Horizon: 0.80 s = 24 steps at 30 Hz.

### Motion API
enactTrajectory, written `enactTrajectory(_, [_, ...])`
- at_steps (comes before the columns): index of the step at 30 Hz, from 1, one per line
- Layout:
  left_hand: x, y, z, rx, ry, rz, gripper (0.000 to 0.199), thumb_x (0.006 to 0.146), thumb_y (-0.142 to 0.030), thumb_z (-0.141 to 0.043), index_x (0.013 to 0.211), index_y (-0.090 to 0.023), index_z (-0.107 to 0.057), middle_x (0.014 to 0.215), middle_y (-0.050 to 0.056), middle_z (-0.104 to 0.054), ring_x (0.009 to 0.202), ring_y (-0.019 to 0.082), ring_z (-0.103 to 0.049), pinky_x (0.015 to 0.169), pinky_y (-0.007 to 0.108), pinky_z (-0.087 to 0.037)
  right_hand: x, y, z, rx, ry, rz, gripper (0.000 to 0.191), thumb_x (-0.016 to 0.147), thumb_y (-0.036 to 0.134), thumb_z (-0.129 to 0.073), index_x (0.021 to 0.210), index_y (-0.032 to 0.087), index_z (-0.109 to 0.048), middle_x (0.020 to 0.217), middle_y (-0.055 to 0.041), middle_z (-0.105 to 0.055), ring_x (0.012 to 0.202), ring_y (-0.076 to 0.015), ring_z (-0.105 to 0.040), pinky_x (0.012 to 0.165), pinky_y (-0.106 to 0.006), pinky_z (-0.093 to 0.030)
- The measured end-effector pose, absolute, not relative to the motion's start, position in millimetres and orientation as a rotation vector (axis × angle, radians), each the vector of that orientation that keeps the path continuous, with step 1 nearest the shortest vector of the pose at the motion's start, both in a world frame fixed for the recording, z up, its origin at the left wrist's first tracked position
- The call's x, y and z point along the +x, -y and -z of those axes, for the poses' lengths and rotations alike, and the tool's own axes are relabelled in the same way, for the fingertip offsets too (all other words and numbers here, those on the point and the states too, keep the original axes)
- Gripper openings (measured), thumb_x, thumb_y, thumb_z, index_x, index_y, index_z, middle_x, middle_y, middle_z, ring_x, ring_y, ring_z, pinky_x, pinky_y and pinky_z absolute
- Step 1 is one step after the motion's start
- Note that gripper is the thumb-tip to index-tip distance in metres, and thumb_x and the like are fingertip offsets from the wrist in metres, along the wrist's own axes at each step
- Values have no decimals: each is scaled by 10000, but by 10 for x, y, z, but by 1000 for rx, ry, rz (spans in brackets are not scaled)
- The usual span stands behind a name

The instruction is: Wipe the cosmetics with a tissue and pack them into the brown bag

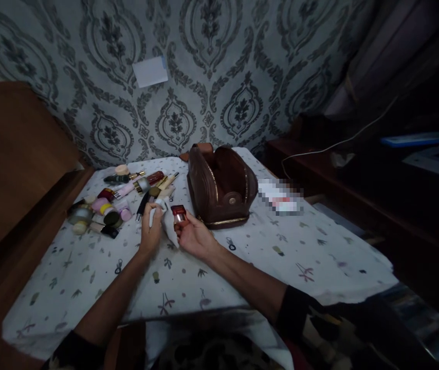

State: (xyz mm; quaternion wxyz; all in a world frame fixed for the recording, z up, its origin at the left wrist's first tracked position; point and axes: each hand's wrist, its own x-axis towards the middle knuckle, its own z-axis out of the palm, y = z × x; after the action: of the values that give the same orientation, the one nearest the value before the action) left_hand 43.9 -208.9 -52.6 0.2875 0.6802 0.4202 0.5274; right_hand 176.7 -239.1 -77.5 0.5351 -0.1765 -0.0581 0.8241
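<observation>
Jar [179,216] at fingertips, right hand [197,237] grip closed; left hand [152,228] grasping apparent cloth [170,226].

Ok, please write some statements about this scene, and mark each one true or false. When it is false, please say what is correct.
1. The right hand holds a small red container. True.
2. The brown bag is closed. False: its top is wide open.
3. The left hand holds a white cloth-like piece. True.
4. The pile of cosmetics lies to the right of the bag. False: it lies to the left of it.
5. The tablecloth is plain black. False: it is white with small printed motifs.
6. A white sheet is on the patterned wall. True.
</observation>
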Motion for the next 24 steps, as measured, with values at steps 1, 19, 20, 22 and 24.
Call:
enactTrajectory(1, [438, 2098, 529, 1873, -1079, -1366, 213, 955, -433, -444, 918, -231, -499, 868, 4, -529, 862, 181, -525, 830, 289, -422, 1784, 2394, 767, -408, 130, -1960, 376, 991, 442, -468, 837, 144, -637, 644, -21, -656, 564, -129, -563, 564, -240, -445])
enactTrajectory(19, [401, 2002, 523, 1806, -1106, -1373, 299, 942, -501, -482, 875, -213, -520, 781, -14, -513, 757, 162, -497, 736, 271, -412, 1738, 2486, 695, -519, 234, -1898, 152, 920, 295, -645, 937, 144, -643, 780, -18, -724, 635, -115, -653, 559, -217, -540])
enactTrajectory(20, [396, 1993, 531, 1773, -1106, -1368, 303, 945, -504, -481, 869, -214, -521, 777, -17, -511, 753, 160, -495, 737, 269, -412, 1747, 2488, 686, -510, 226, -1900, 157, 931, 297, -629, 946, 142, -642, 786, -25, -727, 640, -116, -655, 563, -217, -545])
enactTrajectory(22, [389, 1984, 549, 1741, -1102, -1360, 319, 951, -513, -468, 861, -214, -528, 774, -18, -511, 753, 159, -497, 742, 268, -414, 1765, 2489, 669, -489, 202, -1909, 192, 956, 321, -586, 939, 138, -640, 768, -35, -723, 633, -117, -652, 577, -217, -549])
enactTrajectory(24, [385, 1990, 566, 1755, -1090, -1345, 337, 956, -527, -450, 868, -214, -540, 791, -10, -529, 778, 167, -513, 764, 278, -420, 1778, 2483, 658, -476, 172, -1912, 262, 987, 357, -522, 910, 134, -637, 735, -44, -713, 608, -118, -640, 581, -222, -542])
